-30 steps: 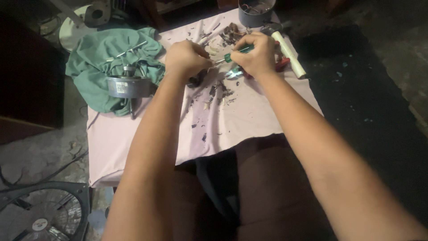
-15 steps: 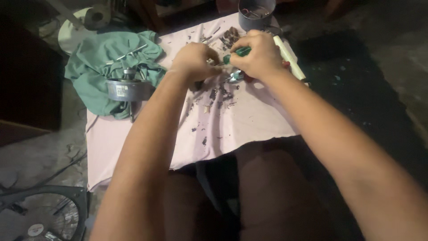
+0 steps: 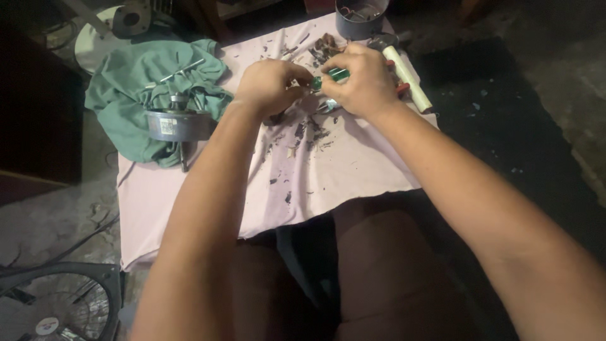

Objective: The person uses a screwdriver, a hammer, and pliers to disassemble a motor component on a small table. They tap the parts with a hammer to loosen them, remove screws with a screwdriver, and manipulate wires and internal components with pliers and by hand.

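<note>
1. Down at seven o'clock, on the floor, a fan guard [image 3: 53,303] of dark wire is lying just below the counter's near left corner.
2. Toward ten o'clock, a green cloth [image 3: 136,82] is lying bunched on the counter's far left part, and a round grey motor housing [image 3: 178,123] is sitting on its near edge with a thin shaft pointing toward the viewer.
3. A pale pink sheet [image 3: 353,164] is covering the counter [image 3: 189,215], and dark scraps and crumbs [image 3: 303,136] are lying scattered across its middle.
4. The left hand [image 3: 268,85] is reaching in at about eleven o'clock, fingers curled and pinching at the left end of a small green part [image 3: 329,76]; exactly what lies under the fingertips is too dark to tell.
5. The green part is being held just above the sheet at twelve o'clock, between the two hands and touching both.
6. The right hand [image 3: 363,82] is closing around the right end of the green part, knuckles up, with the fingers clenched on it.
7. Behind the hands at twelve o'clock, a grey round tin [image 3: 360,19] is standing at the far edge of the counter with small bits inside.
8. At one o'clock, a tool with a cream handle [image 3: 410,79] is lying slantwise just beside the right hand, its metal head pointing toward the tin.
9. At three o'clock, off the counter's right edge, dark floor [image 3: 517,113] is showing.
</note>
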